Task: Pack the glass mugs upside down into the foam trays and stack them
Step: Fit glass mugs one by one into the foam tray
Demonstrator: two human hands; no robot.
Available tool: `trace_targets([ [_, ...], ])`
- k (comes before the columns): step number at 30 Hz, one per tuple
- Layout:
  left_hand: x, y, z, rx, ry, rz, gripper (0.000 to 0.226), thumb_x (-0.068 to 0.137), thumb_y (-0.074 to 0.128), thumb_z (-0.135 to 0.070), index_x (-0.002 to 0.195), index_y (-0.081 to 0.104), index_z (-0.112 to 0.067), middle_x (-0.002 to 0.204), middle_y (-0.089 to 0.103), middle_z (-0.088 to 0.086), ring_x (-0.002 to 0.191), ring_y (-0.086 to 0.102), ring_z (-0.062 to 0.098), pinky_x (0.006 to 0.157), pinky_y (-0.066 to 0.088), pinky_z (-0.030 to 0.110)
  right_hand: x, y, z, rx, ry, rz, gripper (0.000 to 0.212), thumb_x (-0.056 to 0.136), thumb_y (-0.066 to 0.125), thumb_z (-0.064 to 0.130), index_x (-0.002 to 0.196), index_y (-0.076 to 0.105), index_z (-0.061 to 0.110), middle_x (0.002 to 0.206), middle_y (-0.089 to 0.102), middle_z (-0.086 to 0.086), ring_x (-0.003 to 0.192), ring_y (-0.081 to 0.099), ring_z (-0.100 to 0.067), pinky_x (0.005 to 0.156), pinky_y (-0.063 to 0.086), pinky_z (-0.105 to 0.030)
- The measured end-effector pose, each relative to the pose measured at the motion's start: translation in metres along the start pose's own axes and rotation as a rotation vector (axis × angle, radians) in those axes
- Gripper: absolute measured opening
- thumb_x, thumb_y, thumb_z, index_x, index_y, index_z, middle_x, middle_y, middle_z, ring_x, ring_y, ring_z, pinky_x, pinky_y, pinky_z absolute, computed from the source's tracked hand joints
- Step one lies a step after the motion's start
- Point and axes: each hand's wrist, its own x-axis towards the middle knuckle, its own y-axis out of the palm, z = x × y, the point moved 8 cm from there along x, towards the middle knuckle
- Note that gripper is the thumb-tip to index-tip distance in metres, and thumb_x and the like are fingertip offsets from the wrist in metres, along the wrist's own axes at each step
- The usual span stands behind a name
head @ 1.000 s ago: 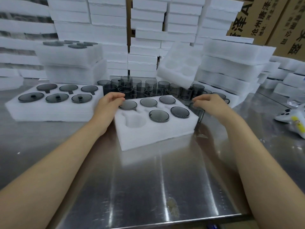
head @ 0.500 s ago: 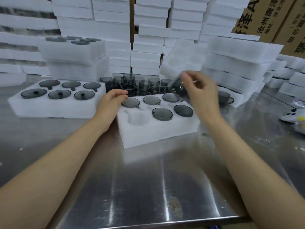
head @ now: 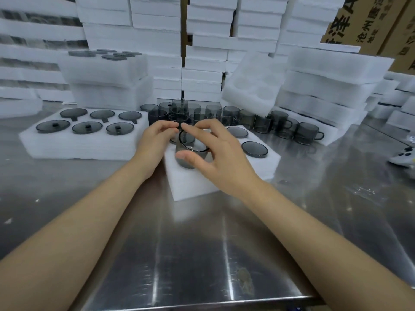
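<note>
A smoky glass mug hangs just over the front-left pocket of the white foam tray, its open rim tilted up toward me. My right hand grips it, thumb on the near wall and fingers over the far rim. My left hand sits at the tray's left edge and pinches the mug's far-left rim with thumb and fingertips. Upside-down mugs fill the tray's other visible pockets. Several loose upright mugs stand behind the tray.
A filled tray lies at the left, with stacked filled trays behind it. An empty tray leans on a foam stack at the right. More mugs stand there. A white device lies far right on the steel table.
My right hand picked a mug from the group behind the tray and carried it left and down over the front-left pocket. My left hand shifted from the tray's edge onto the mug's rim.
</note>
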Motion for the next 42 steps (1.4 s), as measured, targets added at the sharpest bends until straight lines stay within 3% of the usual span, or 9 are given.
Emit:
trace_targets([
  [3, 0.000, 0.001, 0.000, -0.034, -0.005, 0.006, 0.020, 0.093, 0.052, -0.008, 0.110, 0.064, -0.010, 0.113, 0.066, 0.011, 0.104, 0.060, 0.018, 0.102, 0.044, 0.036, 0.000, -0.002, 0.004, -0.114, -0.069, 0.045, 0.043, 0.092, 0.055, 0.037, 0.133, 0.056, 0.025, 0.128, 0.055, 0.002, 0.117, 0.051, -0.016, 0.096, 0.044, -0.038],
  [11, 0.001, 0.001, 0.001, -0.045, 0.001, 0.012, 0.018, 0.093, 0.055, -0.008, 0.109, 0.063, -0.010, 0.115, 0.065, 0.015, 0.106, 0.059, 0.020, 0.101, 0.044, 0.034, 0.002, 0.000, 0.007, -0.218, -0.118, 0.153, 0.040, 0.092, 0.049, 0.031, 0.130, 0.059, 0.027, 0.125, 0.059, 0.006, 0.109, 0.055, -0.020, 0.090, 0.042, -0.039],
  [16, 0.004, 0.000, 0.002, -0.026, 0.023, 0.000, 0.020, 0.093, 0.056, -0.009, 0.111, 0.065, -0.010, 0.100, 0.065, -0.001, 0.083, 0.060, -0.003, 0.078, 0.045, 0.008, 0.002, 0.003, 0.006, -0.295, -0.063, 0.122, 0.039, 0.091, 0.056, 0.040, 0.129, 0.060, 0.032, 0.114, 0.059, 0.008, 0.099, 0.055, -0.015, 0.079, 0.032, -0.024],
  [21, 0.007, -0.002, 0.004, 0.002, 0.031, -0.014, 0.019, 0.092, 0.056, -0.011, 0.109, 0.066, -0.013, 0.098, 0.064, -0.006, 0.073, 0.057, -0.016, 0.071, 0.042, 0.002, 0.001, 0.010, 0.005, -0.318, -0.066, 0.179, 0.041, 0.093, 0.055, 0.041, 0.131, 0.058, 0.028, 0.121, 0.060, 0.007, 0.109, 0.051, -0.017, 0.091, 0.030, -0.024],
  [26, 0.004, -0.001, 0.003, 0.014, 0.028, -0.017, 0.020, 0.093, 0.056, -0.011, 0.111, 0.065, -0.012, 0.095, 0.063, -0.009, 0.075, 0.056, -0.009, 0.070, 0.042, 0.002, -0.010, 0.022, -0.005, -0.435, -0.102, 0.413, 0.055, 0.095, 0.034, 0.058, 0.145, 0.037, 0.034, 0.146, 0.040, 0.013, 0.136, 0.028, -0.012, 0.105, 0.017, -0.025],
  [32, 0.001, -0.001, -0.003, 0.031, 0.036, -0.015, 0.022, 0.094, 0.055, -0.009, 0.114, 0.064, -0.010, 0.096, 0.063, -0.007, 0.083, 0.056, -0.001, 0.076, 0.043, 0.004, -0.015, 0.031, -0.011, -0.500, -0.134, 0.558, 0.081, 0.084, 0.033, 0.074, 0.151, 0.018, 0.033, 0.159, 0.012, 0.018, 0.148, -0.002, -0.010, 0.120, 0.003, -0.042],
  [36, 0.000, -0.004, -0.009, 0.133, 0.054, -0.056, 0.028, 0.089, 0.054, 0.000, 0.115, 0.062, -0.008, 0.110, 0.062, 0.003, 0.099, 0.056, 0.009, 0.090, 0.043, 0.017, -0.010, 0.026, -0.008, -0.339, -0.120, 0.500, 0.064, 0.090, 0.031, 0.068, 0.143, 0.041, 0.034, 0.154, 0.028, 0.018, 0.145, 0.017, -0.009, 0.118, 0.016, -0.038],
  [39, 0.001, -0.008, -0.013, 0.244, 0.025, -0.108, 0.035, 0.087, 0.058, -0.005, 0.122, 0.057, -0.010, 0.118, 0.057, 0.004, 0.104, 0.053, 0.012, 0.093, 0.041, 0.021, 0.008, -0.019, -0.029, -0.048, 0.082, 0.138, 0.038, 0.094, 0.043, 0.047, 0.116, 0.069, 0.030, 0.129, 0.060, 0.015, 0.121, 0.052, -0.007, 0.100, 0.043, -0.035],
  [42, -0.001, -0.009, 0.003, 0.301, -0.206, -0.124, 0.051, 0.086, 0.060, -0.023, 0.135, 0.045, -0.013, 0.132, 0.048, 0.008, 0.119, 0.050, 0.023, 0.101, 0.041, 0.032, 0.007, -0.072, -0.082, -0.084, 0.392, -0.200, 0.023, 0.094, 0.051, 0.021, 0.100, 0.071, 0.013, 0.091, 0.070, -0.002, 0.092, 0.062, -0.020, 0.082, 0.048, -0.035],
])
